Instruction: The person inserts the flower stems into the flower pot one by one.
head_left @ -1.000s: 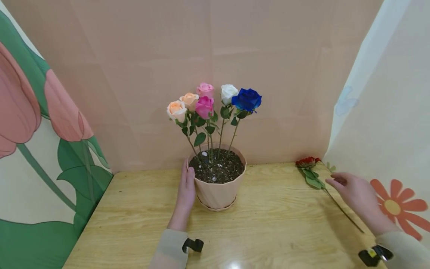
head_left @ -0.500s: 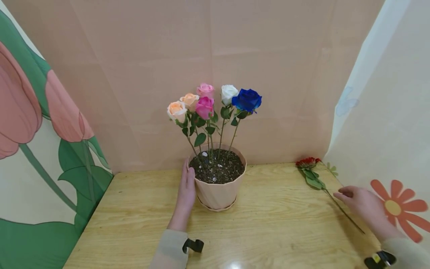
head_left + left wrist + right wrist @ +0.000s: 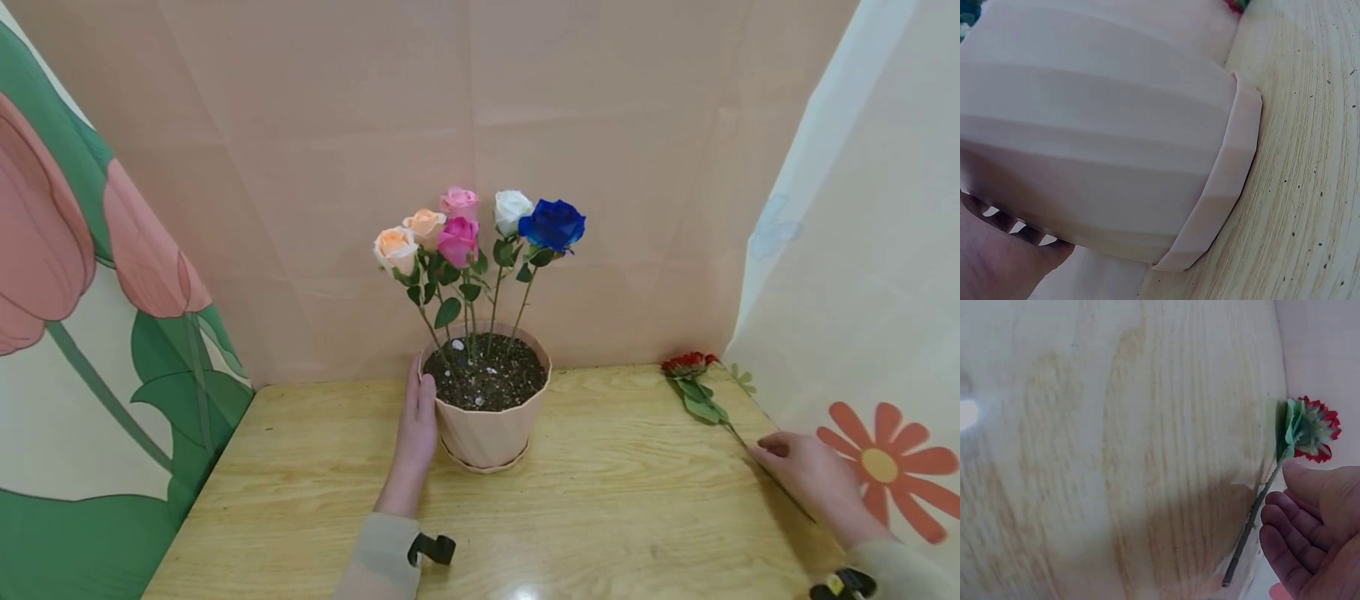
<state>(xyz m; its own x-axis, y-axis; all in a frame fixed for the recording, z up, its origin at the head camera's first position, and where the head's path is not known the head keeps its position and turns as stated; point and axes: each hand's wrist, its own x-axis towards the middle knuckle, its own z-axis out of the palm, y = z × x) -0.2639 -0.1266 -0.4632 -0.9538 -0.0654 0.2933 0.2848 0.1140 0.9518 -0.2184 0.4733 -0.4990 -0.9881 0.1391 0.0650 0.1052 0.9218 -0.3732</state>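
Observation:
My left hand point(image 3: 415, 425) rests along the left side of a pale pink flowerpot point(image 3: 491, 433), its fingers fairly straight against the wall. Dark soil fills the pot, which sits on a matching saucer point(image 3: 1225, 178). Peach, pink, white and blue roses point(image 3: 552, 225) stand upright in the soil. At the right, a red flower point(image 3: 687, 364) lies on the table with its green leaves and long stem point(image 3: 1252, 519). Beside that stem is my right hand point(image 3: 810, 475), loosely bent; in the right wrist view the stem passes in front of the fingertips, with no grip around it.
The wooden table point(image 3: 600, 517) carries the pot and the loose flower. A plain pinkish backdrop point(image 3: 637, 167) rises behind it. Printed floral sheets flank both sides, tulips point(image 3: 150, 242) at left and an orange flower print point(image 3: 877, 465) at right, close to the right hand.
My right hand has come down and nearer along the red flower's stem, from beside the leaves to the stem's middle. The left hand, the pot and the red flower have stayed put.

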